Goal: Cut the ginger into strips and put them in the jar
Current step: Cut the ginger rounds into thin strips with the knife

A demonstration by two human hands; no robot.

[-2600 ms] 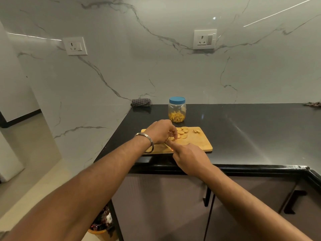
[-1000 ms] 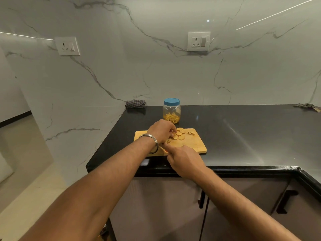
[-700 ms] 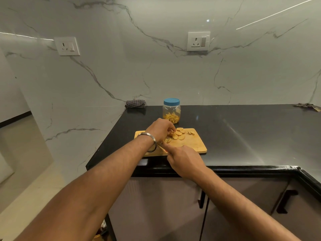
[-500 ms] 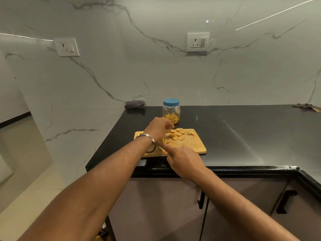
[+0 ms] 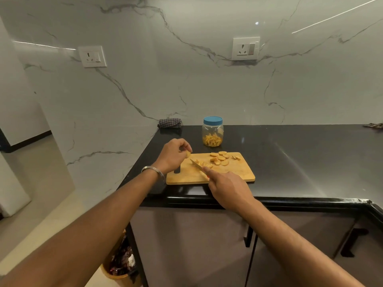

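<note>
Since the earlier frames, the left hand (image 5: 173, 155) has been lifted off the ginger slices (image 5: 219, 158) on the cutting board (image 5: 234, 172); one ginger piece (image 5: 188, 154) is pinched in its fingers. A knife (image 5: 195, 164) is gripped by the right hand (image 5: 228, 188), blade beside cut strips (image 5: 204, 163). Behind the board, the lidded jar (image 5: 212, 131) stands on the dark surface (image 5: 300, 162).

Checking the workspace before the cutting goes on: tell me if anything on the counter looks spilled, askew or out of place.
Nothing stands out. The jar stands upright with its blue lid on, strips inside. The ginger slices sit on the cutting board, none on the counter. The left hand holds one slice; the right hand holds the knife.
</note>
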